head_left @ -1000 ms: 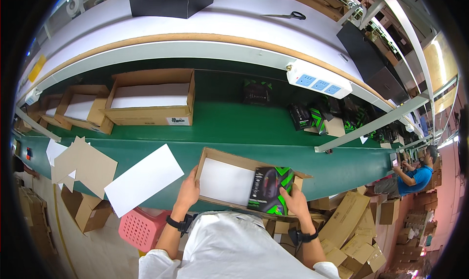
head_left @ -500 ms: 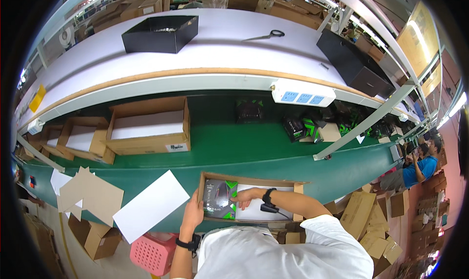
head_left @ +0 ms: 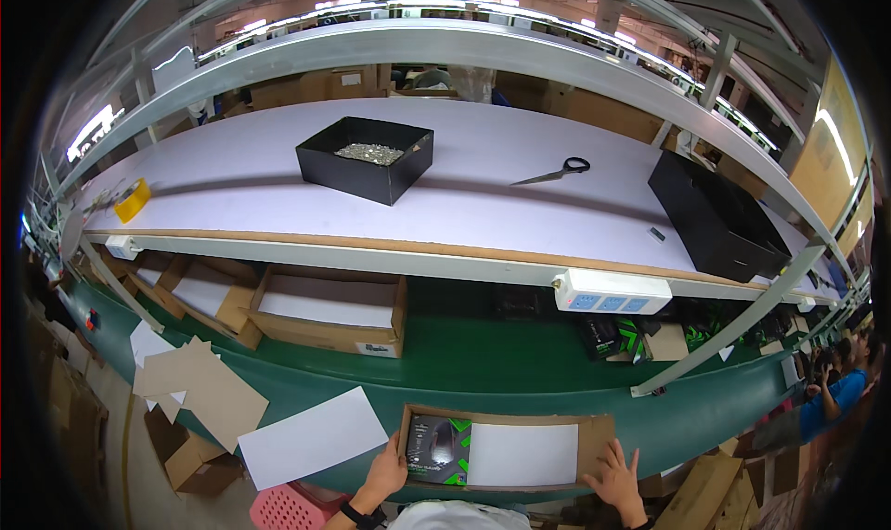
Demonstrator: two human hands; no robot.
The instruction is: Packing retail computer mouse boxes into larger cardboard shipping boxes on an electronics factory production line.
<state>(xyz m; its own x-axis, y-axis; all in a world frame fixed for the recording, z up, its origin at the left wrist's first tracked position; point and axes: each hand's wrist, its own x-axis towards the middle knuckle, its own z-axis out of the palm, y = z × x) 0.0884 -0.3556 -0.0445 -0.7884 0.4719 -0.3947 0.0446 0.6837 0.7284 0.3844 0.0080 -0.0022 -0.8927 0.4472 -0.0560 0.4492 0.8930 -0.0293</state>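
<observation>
In front of me on the green bench stands a long, open cardboard box (head_left: 599, 430). Its left end holds a dark printed package with green corners (head_left: 438, 448). Beside that package, a white sheet (head_left: 522, 456) covers the rest of the inside. My left hand (head_left: 385, 471) grips the box's left end, its fingertips partly hidden at the wall. At the right end, my right hand (head_left: 614, 479) rests with fingers spread against the cardboard, holding nothing. A loose white sheet (head_left: 314, 437) lies left of the box.
Brown cardboard pieces (head_left: 200, 391) lie farther left. Cartons with white sheets (head_left: 327, 330) stand under the white shelf (head_left: 483, 224). On that shelf are a black box of small metallic pieces (head_left: 367, 173), scissors (head_left: 557, 172), yellow tape (head_left: 133, 201) and another black box (head_left: 715, 219). A power strip (head_left: 613, 293) hangs at its edge.
My right hand has moved from inside the box, beside the package, to the box's right end and spread its fingers. My left hand stays at the left end. The view has tilted upward.
</observation>
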